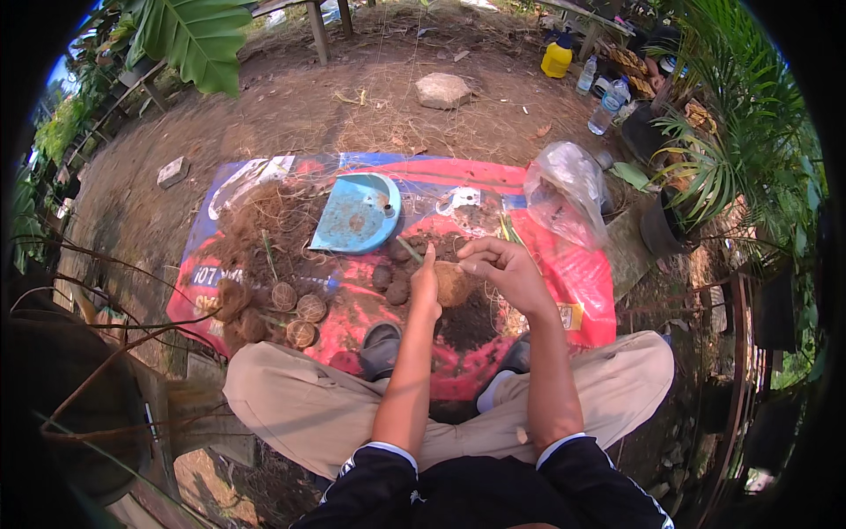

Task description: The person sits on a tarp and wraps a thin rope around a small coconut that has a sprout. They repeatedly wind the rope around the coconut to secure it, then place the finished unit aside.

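Note:
In front of my shins, my left hand [426, 284] grips a brown fibre ball [452, 284], apparently coconut coir. A green stem [410, 250] slants up beside my left thumb. My right hand [505, 270] is at the ball's upper right side, thumb and fingers bent together. Whether a thread lies between those fingertips is too small to see. Dark soil balls [398, 292] rest just left of my left hand. Farther left are several string-wrapped balls [311, 307], next to loose brown fibre clumps [232, 301].
A blue dustpan [357, 215] with soil on it lies on the red and blue plastic sheet [581, 291]. Brown fibre [264, 221] is heaped at left, a clear plastic bag [567, 188] at right. Beyond are a stone [443, 90], water bottles [609, 106] and a yellow sprayer [557, 56].

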`<state>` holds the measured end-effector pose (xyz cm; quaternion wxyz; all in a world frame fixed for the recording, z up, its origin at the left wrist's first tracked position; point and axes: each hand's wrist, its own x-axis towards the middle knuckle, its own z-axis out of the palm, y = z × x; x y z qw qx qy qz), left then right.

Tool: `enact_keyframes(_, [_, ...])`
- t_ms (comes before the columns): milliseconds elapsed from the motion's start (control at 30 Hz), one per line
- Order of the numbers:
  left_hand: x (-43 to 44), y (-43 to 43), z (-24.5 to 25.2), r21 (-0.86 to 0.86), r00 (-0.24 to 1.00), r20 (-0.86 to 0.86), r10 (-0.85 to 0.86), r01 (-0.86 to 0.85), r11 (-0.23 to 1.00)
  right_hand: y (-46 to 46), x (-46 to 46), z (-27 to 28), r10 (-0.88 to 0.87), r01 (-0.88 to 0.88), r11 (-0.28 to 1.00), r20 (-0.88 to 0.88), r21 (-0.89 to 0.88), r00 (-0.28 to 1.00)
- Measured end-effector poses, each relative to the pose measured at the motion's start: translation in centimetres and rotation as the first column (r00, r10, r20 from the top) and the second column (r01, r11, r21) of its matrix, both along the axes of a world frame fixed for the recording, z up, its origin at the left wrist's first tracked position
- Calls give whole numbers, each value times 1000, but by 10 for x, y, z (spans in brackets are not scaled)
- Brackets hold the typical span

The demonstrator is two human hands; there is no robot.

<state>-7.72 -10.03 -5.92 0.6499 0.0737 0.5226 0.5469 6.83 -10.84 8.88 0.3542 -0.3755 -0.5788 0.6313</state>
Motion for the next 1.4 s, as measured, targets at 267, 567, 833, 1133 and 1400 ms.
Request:
enact_keyframes(267, [-33, 1, 35, 135, 868, 491, 73, -159, 978, 5, 14, -41, 666, -623, 745, 212, -239, 715])
enact_keyframes(567, [-38, -4, 64, 255, 659, 746, -96, -150, 955, 18, 30, -82, 381, -349, 923, 247, -162, 891])
enact_keyframes(833, [-27, -5, 69, 466, 426, 810, -404, -49, 883, 22, 38, -83, 139, -484, 673, -546, -560, 826])
enact_keyframes(1133, [-34, -5, 75, 362, 470, 831, -299, -49, 931, 31, 43, -97, -139, -443, 643, -664, -625, 734])
enact_keyframes(1400, [-34, -11, 88, 374, 679, 650, -340, 103, 922, 34, 51, -108, -383, -336, 637, -664, -693, 642])
